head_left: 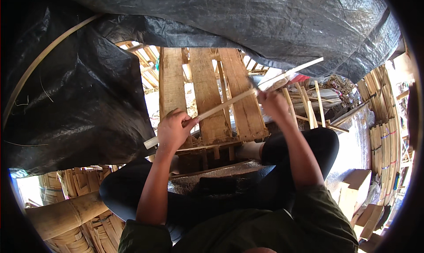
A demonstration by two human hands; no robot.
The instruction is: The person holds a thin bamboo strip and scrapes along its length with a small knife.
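Note:
A long pale bamboo strip [225,104] slants across my lap, from lower left to upper right. My left hand [173,129] is closed round it near its lower end. In my right hand [274,104] is a knife, its dark blade [253,82] lying against the strip beyond the middle. From the blade outward the strip looks parted into two pale lengths. Most of the knife's handle is hidden by my fingers. Beneath the strip is a wooden bench of rough planks [204,89], with gaps between the boards.
Black plastic sheeting [75,98] hangs at the left and across the top. Several thin bamboo sticks [319,103] stand beside my right knee. Tied bundles of strips [383,142] line the far right, near a cardboard box [354,193]. A thick bamboo pole [66,213] lies at lower left.

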